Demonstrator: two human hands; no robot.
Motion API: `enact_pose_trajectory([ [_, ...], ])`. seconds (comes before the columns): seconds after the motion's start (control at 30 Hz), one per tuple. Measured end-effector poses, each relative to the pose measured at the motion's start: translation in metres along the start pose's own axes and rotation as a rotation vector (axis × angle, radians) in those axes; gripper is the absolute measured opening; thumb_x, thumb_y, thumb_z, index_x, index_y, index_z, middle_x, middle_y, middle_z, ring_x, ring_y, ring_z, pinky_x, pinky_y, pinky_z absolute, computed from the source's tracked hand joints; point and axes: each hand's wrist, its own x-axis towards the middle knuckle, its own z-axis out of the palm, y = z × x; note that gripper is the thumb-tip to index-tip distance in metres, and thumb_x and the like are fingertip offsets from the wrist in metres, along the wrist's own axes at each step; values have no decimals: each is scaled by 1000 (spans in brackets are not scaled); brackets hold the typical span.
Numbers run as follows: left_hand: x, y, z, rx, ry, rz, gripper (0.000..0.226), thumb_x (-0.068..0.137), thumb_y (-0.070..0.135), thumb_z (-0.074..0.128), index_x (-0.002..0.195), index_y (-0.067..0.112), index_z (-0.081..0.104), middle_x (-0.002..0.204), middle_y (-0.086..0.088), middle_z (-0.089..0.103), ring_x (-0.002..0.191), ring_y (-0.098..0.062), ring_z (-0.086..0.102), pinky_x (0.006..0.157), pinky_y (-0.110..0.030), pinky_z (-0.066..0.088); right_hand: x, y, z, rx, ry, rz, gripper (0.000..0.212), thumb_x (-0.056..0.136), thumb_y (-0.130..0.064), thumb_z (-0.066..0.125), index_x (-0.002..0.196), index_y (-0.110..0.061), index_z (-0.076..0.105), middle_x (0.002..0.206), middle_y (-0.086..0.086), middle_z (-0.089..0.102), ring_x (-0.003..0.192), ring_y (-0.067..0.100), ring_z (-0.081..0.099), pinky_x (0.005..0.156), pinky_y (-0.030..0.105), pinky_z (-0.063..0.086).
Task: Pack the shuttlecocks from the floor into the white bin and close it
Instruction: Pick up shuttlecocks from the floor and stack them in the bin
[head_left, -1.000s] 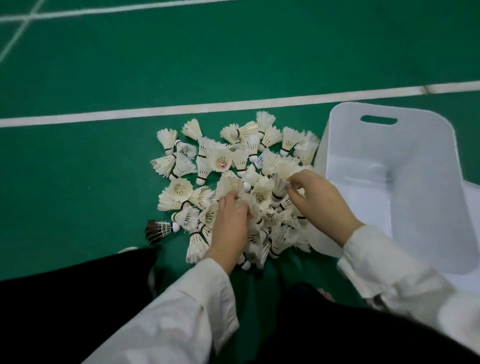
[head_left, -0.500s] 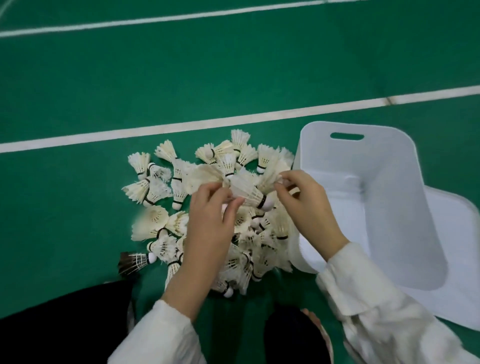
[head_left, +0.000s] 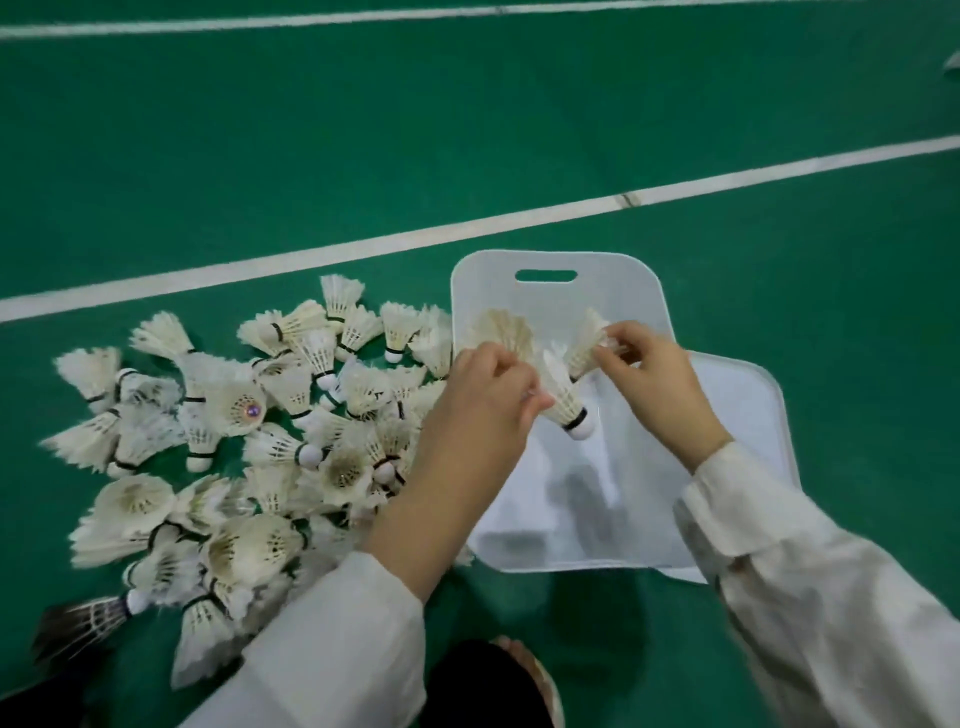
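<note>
White feather shuttlecocks (head_left: 234, 441) lie heaped on the green floor (head_left: 467, 130) left of the white bin (head_left: 550, 265). Over its open mouth the left hand (head_left: 488, 395) and right hand (head_left: 649, 374) each pinch some, probably to drop them in.

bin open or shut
Open: the bin shows its white inside, and what looks like its lid lies flat at its right.

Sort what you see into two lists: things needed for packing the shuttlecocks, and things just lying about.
Needed: pile of shuttlecocks, held shuttlecocks, white bin, lid, left hand, right hand.
Just there: green floor, court lines.
</note>
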Motion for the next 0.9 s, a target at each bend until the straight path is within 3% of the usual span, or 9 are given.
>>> enact_pose_trajectory([
  [0.1,-14,-14,12,76,-68,24,19,84,25,66,83,6,66,91,-7,57,90,-25,50,72,-35,46,18,28,28,-94,-134,55,7,88,-15,55,92,-16,61,81,3,60,79,22,57,70,28,40],
  [0.2,-22,-27,12,83,-123,21,20,83,26,65,80,7,66,86,-7,57,82,-24,51,69,-35,45,36,34,66,-181,-235,21,11,87,-13,53,91,-8,63,83,9,64,84,27,60,69,30,41],
  [0.33,-29,-33,8,86,-127,32,36,84,41,47,77,10,64,83,-2,54,81,-16,44,69,-25,36,54,27,103,-300,-329,-29,22,87,-10,49,102,-5,64,100,14,67,97,29,59,74,31,42],
  [0.47,-29,-31,11,81,-140,21,39,83,43,45,75,10,65,81,-2,54,80,-15,41,66,-26,38,49,16,98,-234,-426,-47,38,87,-2,46,121,-11,59,129,9,54,114,25,54,93,28,40],
  [0.57,-29,-30,11,85,-127,3,38,83,42,45,75,10,64,79,-3,54,78,-18,46,62,-30,42,21,-1,63,-28,-312,-64,43,87,5,37,114,-19,60,123,2,57,102,16,58,85,15,40],
  [0.63,-28,-28,12,75,-115,-2,37,83,41,46,76,10,64,79,-2,53,78,-19,46,62,-32,44,-8,-9,33,58,-358,-111,49,84,8,36,108,-29,57,117,-2,57,95,9,56,78,7,41],
  [0.77,-26,-28,14,63,-130,16,36,83,41,43,79,13,65,79,-2,53,79,-18,45,63,-33,44,-49,-17,15,69,-605,-112,43,87,-21,57,121,-44,46,123,-16,44,104,3,53,76,21,55],
  [0.9,-27,-33,10,53,-163,60,33,83,35,43,81,12,66,82,-4,56,83,-15,39,63,-37,48,-49,-19,31,81,-540,-106,34,85,-22,64,112,-36,49,112,-12,44,96,9,55,68,24,56],
])
